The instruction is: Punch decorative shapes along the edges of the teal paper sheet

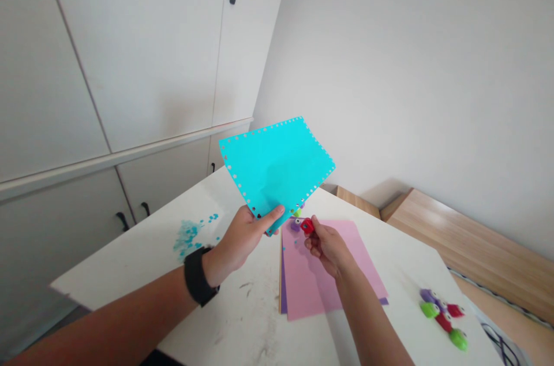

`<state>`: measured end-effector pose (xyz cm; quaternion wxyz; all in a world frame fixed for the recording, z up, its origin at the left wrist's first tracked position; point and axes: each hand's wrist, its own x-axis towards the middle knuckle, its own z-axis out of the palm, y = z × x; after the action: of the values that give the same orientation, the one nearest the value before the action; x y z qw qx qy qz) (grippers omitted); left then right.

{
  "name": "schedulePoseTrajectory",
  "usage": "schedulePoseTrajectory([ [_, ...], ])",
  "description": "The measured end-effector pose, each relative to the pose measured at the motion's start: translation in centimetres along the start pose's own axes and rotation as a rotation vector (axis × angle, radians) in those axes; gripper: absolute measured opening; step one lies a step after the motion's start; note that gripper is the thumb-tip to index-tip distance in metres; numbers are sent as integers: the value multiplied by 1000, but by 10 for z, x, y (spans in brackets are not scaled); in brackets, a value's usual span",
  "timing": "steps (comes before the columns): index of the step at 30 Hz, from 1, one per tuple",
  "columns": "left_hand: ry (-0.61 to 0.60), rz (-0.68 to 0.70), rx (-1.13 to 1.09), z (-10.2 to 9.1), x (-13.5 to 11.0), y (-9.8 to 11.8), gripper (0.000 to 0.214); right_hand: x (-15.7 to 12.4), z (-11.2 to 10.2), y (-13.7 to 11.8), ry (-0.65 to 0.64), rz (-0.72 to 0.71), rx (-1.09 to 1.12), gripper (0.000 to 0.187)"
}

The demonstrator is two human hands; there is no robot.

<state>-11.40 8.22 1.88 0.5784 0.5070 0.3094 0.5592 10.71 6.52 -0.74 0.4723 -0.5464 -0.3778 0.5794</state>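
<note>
A bright blue sheet of paper (pixel 277 164), with small holes punched all along its edges, is raised above the table. My left hand (pixel 249 230) pinches it at the near corner, thumb on top. Between the thumb and fingers of my right hand (pixel 326 245) is a small red craft punch (pixel 307 226), just off the sheet's lower right edge. Beneath that hand lies a stack of coloured paper, pink paper (pixel 324 279) uppermost and purple showing at the edges. A purple punch (pixel 295 225) and part of a green one sit behind the red punch.
Blue paper bits (pixel 188 237) are scattered over the white table (pixel 242 308) at left. Several small purple, green and red punches (pixel 444 317) cluster at its right edge. White cabinets (pixel 164 37) stand left; a wooden unit (pixel 467 233) is at right.
</note>
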Motion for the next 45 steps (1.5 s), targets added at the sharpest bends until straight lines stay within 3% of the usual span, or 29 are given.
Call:
schedulePoseTrajectory([
  [4,5,-3,-24,0,0,2,23,9,-7,6,159,-131,-204,54],
  [7,10,-10,-30,1,-1,4,22,16,-18,9,315,-250,-599,51],
  [10,17,-14,-34,2,-2,7,22,22,-28,8,364,-308,-843,49],
  [23,15,-40,-7,2,-3,6,27,28,-31,4,246,-209,-668,50],
  [30,28,-29,5,2,-2,7,26,28,-21,-4,124,-29,-336,53],
  [36,39,-20,27,2,-2,8,26,25,-17,-11,63,36,-140,54],
  [40,51,-9,31,3,-1,8,27,26,-17,-8,103,-38,-210,56],
  [45,61,-21,7,4,-1,10,28,32,-20,4,253,-168,-425,51],
])
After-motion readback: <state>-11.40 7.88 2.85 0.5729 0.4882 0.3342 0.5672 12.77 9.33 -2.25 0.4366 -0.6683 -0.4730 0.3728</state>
